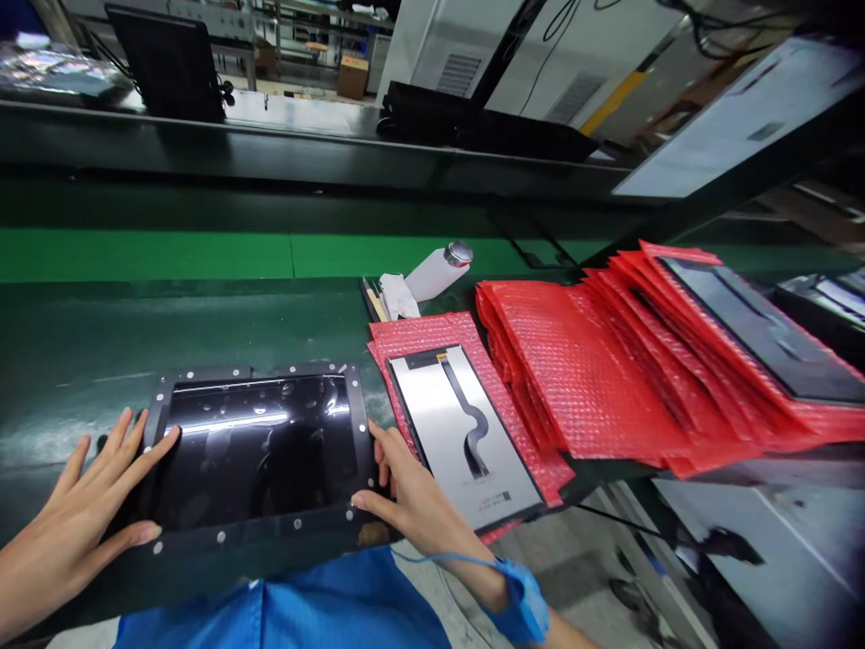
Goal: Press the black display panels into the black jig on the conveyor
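Observation:
A glossy black screen (pixel 260 455) lies face up in a dark frame (pixel 297 523) with round silver dots along its border. On the frame's left edge rests my left hand (pixel 87 509), fingers spread, one fingertip reaching onto the screen's edge. My right hand (pixel 412 491) grips the frame's right edge, thumb on top and the other fingers bent at the side. Just right of it, a display panel (pixel 466 433) shows its silver back and a dark ribbon cable (pixel 466 406). Red bubble wrap (pixel 432 332) lies beneath that panel.
Red bubble-wrap bags (pixel 587 361) are piled to the right, with another dark panel (pixel 763 329) on top. A white bottle with a silver cap (pixel 436 272) leans behind the panel. A blue wrist strap (pixel 517 599) with a cord circles my right wrist. The green bench (pixel 135 333) has a raised back ledge.

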The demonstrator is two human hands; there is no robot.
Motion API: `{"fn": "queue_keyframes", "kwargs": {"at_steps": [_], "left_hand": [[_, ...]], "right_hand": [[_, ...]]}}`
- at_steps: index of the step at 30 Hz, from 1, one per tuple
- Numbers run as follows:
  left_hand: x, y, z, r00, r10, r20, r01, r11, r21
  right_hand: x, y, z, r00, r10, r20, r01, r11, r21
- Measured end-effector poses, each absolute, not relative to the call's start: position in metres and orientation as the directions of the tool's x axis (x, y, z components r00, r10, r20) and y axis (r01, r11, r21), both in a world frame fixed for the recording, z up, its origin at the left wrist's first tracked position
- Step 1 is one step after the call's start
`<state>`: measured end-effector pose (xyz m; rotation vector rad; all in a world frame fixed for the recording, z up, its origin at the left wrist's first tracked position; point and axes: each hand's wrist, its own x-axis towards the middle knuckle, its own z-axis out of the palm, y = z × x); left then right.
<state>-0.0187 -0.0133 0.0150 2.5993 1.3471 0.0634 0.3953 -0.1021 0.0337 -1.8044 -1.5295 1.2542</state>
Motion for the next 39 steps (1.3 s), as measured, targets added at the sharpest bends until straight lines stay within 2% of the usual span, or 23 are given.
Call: {"fn": "queue_keyframes", "kwargs": {"at_steps": [8, 13, 17, 22, 29, 35, 39], "left_hand": [[-0.013, -0.017, 0.012, 0.571, 0.82, -0.049, 0.816, -0.56, 0.143], [-0.011, -0.021, -0.001, 0.528, 0.849, -0.026, 0.844, -0.522, 0.125], [-0.007, -0.025, 0.002, 0.484, 0.873, -0.066, 0.869, -0.471, 0.149], [-0.017, -0.019, 0.012, 0.552, 0.826, -0.114, 0.827, -0.525, 0.202], [-0.021, -0.01, 0.025, 0.644, 0.757, -0.114, 0.765, -0.635, 0.109], [-0.014, 0.002, 0.037, 0.645, 0.761, -0.074, 0.763, -0.647, -0.009], [-0.008, 0.006, 0.04, 0.639, 0.768, -0.047, 0.768, -0.64, -0.031]], "right_hand": [[0.397, -0.086, 0.048, -0.024, 0.848, -0.53, 0.601, -0.411, -0.685], [0.395, -0.087, 0.042, -0.021, 0.877, -0.48, 0.668, -0.345, -0.659], [0.392, -0.088, 0.036, -0.006, 0.886, -0.463, 0.712, -0.322, -0.624], [0.389, -0.094, 0.034, -0.008, 0.92, -0.391, 0.727, -0.264, -0.634], [0.388, -0.081, 0.043, -0.02, 0.928, -0.373, 0.766, -0.225, -0.602], [0.39, -0.055, 0.047, -0.033, 0.924, -0.381, 0.849, -0.176, -0.498], [0.39, -0.05, 0.047, -0.033, 0.923, -0.383, 0.867, -0.164, -0.471]]}}
